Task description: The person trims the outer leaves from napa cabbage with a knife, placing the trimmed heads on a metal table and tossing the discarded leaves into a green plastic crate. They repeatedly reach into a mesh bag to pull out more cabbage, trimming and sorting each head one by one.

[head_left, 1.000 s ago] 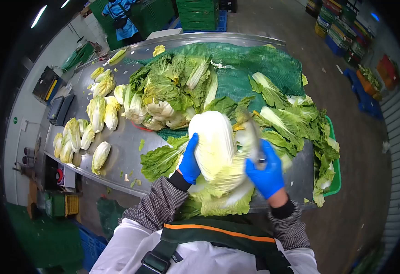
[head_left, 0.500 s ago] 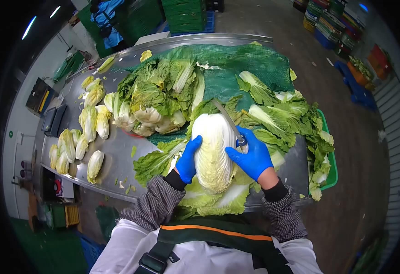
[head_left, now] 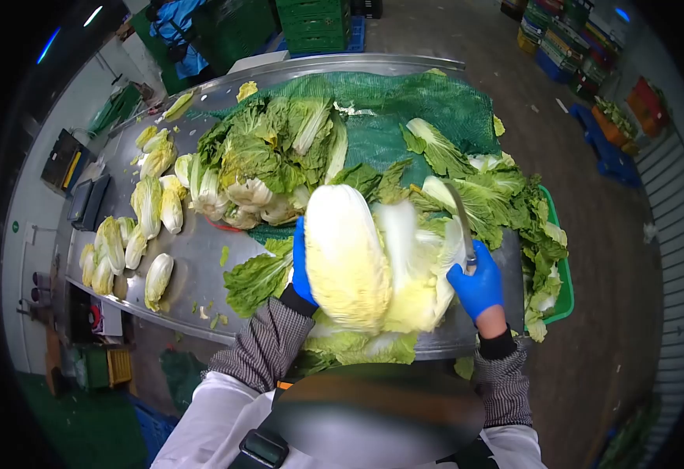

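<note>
My left hand, in a blue glove, is wrapped round the left side of a pale Chinese cabbage, held upright with its white base pointing away from me. My right hand, gloved in blue too, grips a knife with its curved blade pointing up and away. Between the head and that hand, a blurred outer leaf hangs apart from the cabbage's right side, its edge right by my right fingers. Below lie light green leaves at the table edge.
A heap of untrimmed cabbages sits on green netting. Several trimmed heads lie along the left of the metal table. Loose leaves pile at the right, spilling into a green crate. Behind the table stand stacked green crates.
My right hand has swung right with the knife, away from the cabbage, and an outer leaf has come off its side. My left hand has shifted slightly left with the cabbage.
</note>
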Motion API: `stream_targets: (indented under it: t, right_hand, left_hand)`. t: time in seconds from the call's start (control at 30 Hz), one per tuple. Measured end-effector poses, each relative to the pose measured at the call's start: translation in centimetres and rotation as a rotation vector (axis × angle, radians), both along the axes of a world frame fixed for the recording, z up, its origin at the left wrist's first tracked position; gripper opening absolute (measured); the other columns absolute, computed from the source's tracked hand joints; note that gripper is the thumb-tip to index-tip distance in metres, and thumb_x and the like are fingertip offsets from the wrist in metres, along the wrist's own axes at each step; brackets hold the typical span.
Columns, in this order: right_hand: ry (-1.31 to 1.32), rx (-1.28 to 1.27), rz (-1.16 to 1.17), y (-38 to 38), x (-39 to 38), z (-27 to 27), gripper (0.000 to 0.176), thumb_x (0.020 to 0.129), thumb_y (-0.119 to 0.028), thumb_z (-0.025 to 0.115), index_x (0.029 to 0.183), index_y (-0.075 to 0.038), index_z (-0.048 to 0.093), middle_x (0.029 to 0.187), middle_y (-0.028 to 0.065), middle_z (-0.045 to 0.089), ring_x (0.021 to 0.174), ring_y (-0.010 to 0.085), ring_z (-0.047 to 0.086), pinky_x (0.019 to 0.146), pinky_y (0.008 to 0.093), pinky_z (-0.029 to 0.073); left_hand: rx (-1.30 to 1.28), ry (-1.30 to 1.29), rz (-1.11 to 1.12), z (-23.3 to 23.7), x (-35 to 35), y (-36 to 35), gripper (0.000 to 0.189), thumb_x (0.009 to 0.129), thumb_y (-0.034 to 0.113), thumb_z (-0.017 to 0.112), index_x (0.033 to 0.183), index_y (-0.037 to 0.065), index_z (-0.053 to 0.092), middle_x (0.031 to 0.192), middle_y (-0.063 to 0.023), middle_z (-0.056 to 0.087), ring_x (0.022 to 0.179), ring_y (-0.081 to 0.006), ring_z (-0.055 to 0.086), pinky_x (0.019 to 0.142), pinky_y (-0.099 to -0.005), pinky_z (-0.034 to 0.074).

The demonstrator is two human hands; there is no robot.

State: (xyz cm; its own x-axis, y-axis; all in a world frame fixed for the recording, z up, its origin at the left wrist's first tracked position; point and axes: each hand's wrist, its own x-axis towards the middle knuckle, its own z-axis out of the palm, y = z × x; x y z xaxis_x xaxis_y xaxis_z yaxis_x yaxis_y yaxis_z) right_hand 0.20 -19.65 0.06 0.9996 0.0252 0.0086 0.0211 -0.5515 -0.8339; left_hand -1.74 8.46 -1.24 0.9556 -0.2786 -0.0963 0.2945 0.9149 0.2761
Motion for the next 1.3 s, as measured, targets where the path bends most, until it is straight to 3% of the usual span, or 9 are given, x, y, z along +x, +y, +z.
stream_targets:
  t: [0.1,0.23,0.3,0.33,0.5,0.6,0.83,1.03,1.3]
  right_hand:
    - [-0.045,-0.319,0.021,0.8,-0.1,-0.6,0.063,0.075,-0.03,0.074,0.127,-0.003,0.05,0.098,0.0141,0.065,0.08,0.0245,0.063,0.076,0.0332,0.051]
    - [0.305,0.399,0.206,4.3,-0.2,3.4,0.058,0.082,-0.029,0.071,0.131,-0.006,0.049,0.086,0.0023,0.061,0.071,0.0114,0.057,0.064,0.0281,0.05]
    - [0.46,0.551,0.24,5.1,0.2,4.6,0.062,0.079,-0.031,0.075,0.126,0.0,0.05,0.102,0.0081,0.062,0.089,0.0132,0.058,0.08,0.0288,0.048]
    - [0.105,0.529,0.285,5.3,0.4,3.1,0.06,0.078,-0.028,0.075,0.125,0.0,0.051,0.101,0.0066,0.062,0.09,0.0103,0.056,0.082,0.0268,0.047]
    - [0.219,0.533,0.216,4.7,-1.3,1.9,0.06,0.078,-0.026,0.076,0.129,-0.005,0.051,0.097,0.003,0.062,0.08,0.0079,0.055,0.071,0.0234,0.048]
    - [0.365,0.611,0.285,4.4,-0.6,2.3,0.067,0.076,-0.028,0.078,0.133,-0.011,0.048,0.096,0.0016,0.061,0.067,0.0061,0.053,0.053,0.0187,0.044]
    - [0.281,0.446,0.437,3.9,-0.3,2.1,0.07,0.075,-0.023,0.076,0.133,-0.002,0.042,0.107,0.0073,0.059,0.096,0.017,0.054,0.089,0.0336,0.045]
    - [0.373,0.527,0.436,3.7,-0.4,1.5,0.067,0.076,-0.015,0.073,0.134,-0.008,0.04,0.105,0.0028,0.055,0.077,0.0087,0.056,0.054,0.0245,0.05]
    - [0.296,0.512,0.262,3.3,-0.5,1.7,0.052,0.073,-0.001,0.06,0.123,-0.002,0.046,0.094,0.0041,0.058,0.067,0.0113,0.057,0.054,0.0269,0.052]
  left_hand:
    - [-0.18,-0.072,-0.053,1.4,0.5,-0.8,0.067,0.093,0.053,0.04,0.142,0.008,0.031,0.14,-0.016,0.041,0.126,-0.0306,0.043,0.105,-0.046,0.035]
    - [0.067,-0.068,-0.07,1.4,0.8,-2.4,0.065,0.096,0.048,0.038,0.144,0.007,0.026,0.143,-0.015,0.037,0.13,-0.0262,0.04,0.108,-0.041,0.034]
    - [0.059,-0.04,-0.124,2.4,0.9,-3.0,0.065,0.097,0.05,0.034,0.144,0.006,0.027,0.142,-0.0156,0.039,0.128,-0.0262,0.042,0.108,-0.0398,0.034]
    - [0.053,-0.027,-0.148,2.7,1.1,-3.2,0.065,0.097,0.051,0.032,0.144,0.006,0.028,0.142,-0.0159,0.039,0.127,-0.0263,0.044,0.108,-0.0392,0.034]
    - [0.968,-0.205,0.046,0.5,0.0,-2.1,0.06,0.095,0.039,0.048,0.139,0.001,0.034,0.137,-0.01,0.044,0.123,-0.0166,0.045,0.102,-0.0322,0.037]
    - [0.655,-0.044,-0.025,-0.8,-0.4,-1.4,0.061,0.094,0.041,0.05,0.137,0.0,0.036,0.133,-0.0106,0.048,0.118,-0.0173,0.05,0.099,-0.0325,0.041]
    - [0.688,0.045,-0.067,-1.5,-1.4,-1.6,0.056,0.096,0.04,0.044,0.136,0.001,0.039,0.129,-0.0111,0.052,0.113,-0.0198,0.055,0.098,-0.0341,0.043]
    - [0.557,0.153,-0.125,-1.2,-1.2,-2.0,0.053,0.098,0.035,0.04,0.139,0.001,0.036,0.133,-0.012,0.049,0.117,-0.0222,0.052,0.102,-0.0347,0.04]
    - [0.575,0.018,0.026,-1.5,-0.7,-2.4,0.054,0.098,0.039,0.041,0.137,0.001,0.038,0.131,-0.0105,0.051,0.115,-0.0204,0.052,0.101,-0.0327,0.04]
